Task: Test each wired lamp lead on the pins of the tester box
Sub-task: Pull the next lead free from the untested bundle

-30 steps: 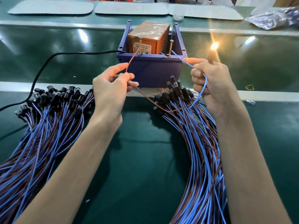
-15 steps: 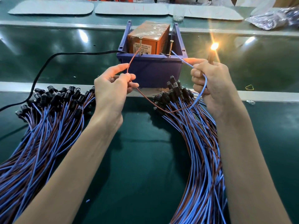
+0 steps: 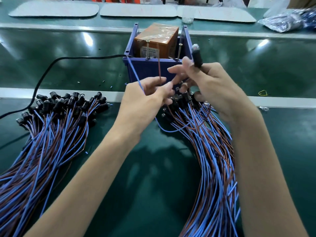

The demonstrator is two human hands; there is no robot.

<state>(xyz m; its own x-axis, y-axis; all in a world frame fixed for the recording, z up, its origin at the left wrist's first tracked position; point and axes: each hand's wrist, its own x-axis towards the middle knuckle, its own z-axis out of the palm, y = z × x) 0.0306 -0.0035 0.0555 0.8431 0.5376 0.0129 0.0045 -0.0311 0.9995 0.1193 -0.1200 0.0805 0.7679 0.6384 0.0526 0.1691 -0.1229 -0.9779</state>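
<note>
The tester is a blue bin [image 3: 153, 69] holding an orange box [image 3: 159, 40], with two upright metal pins [image 3: 147, 48] [image 3: 179, 50] at its front. My right hand [image 3: 212, 88] grips a black lamp holder [image 3: 196, 55] upright; its bulb is dark. My left hand [image 3: 145, 98] holds that lamp's blue wire [image 3: 135, 74] and brown wire [image 3: 159, 69], whose ends point up in front of the bin, off the pins. Both hands are close together just before the bin.
A pile of wired lamps [image 3: 56, 120] lies at the left, another pile [image 3: 205, 134] under my right hand. A black power cable [image 3: 51, 67] runs left from the bin. Grey mats [image 3: 136, 10] and a plastic bag [image 3: 287, 19] lie at the far edge. A yellow band [image 3: 262, 93] lies right.
The lamp was lit with its wires on the pins; now it is dark and the wires are off the pins. Both hands have moved together toward the centre.
</note>
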